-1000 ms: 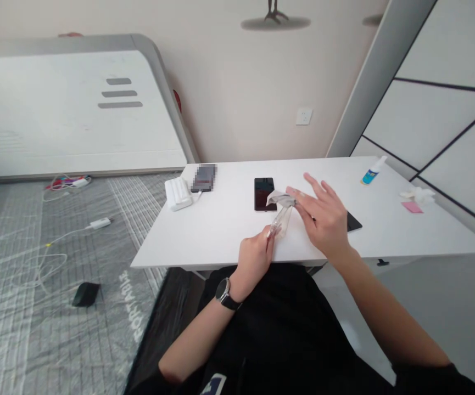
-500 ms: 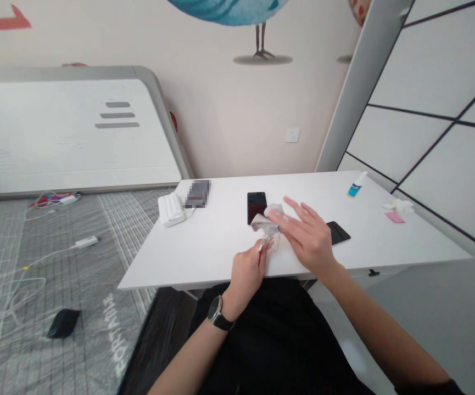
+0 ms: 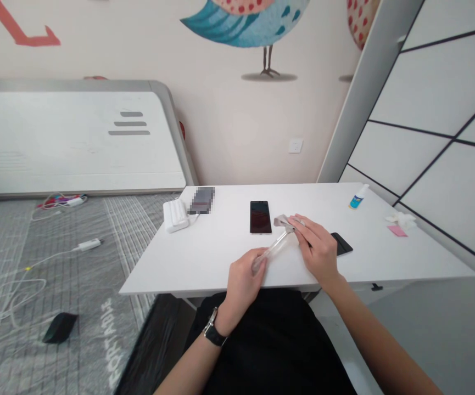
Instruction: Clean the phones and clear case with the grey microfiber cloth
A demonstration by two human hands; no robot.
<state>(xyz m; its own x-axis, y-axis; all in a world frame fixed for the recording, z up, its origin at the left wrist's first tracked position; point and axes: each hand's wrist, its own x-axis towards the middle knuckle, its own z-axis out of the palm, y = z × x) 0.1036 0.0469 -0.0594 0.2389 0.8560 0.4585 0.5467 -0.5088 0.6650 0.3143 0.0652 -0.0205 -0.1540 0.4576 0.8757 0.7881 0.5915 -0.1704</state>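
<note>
A clear, thin object, perhaps a transparent phone case [image 3: 277, 243], is held tilted above the white table [image 3: 204, 258]. My left hand [image 3: 245, 278] grips its lower left end, fingers closed. At its upper right end, my right hand [image 3: 317, 248] pinches a grey cloth [image 3: 284, 220] against it. Just behind the hands lies a dark phone [image 3: 260, 217], flat on the table. A second black flat object [image 3: 341, 244] is partly hidden behind my right hand.
A white power bank [image 3: 175, 215] with a cable and a pixelated dark item [image 3: 202, 201] lie at the back left. Toward the right are a small blue-and-white bottle [image 3: 358, 197], a pink slip [image 3: 397, 231] and crumpled white tissue [image 3: 404, 219].
My right hand has closed from spread fingers into a pinch on the cloth and shifted right. The clear object now shows more plainly between the hands. The camera view has tilted upward a little.
</note>
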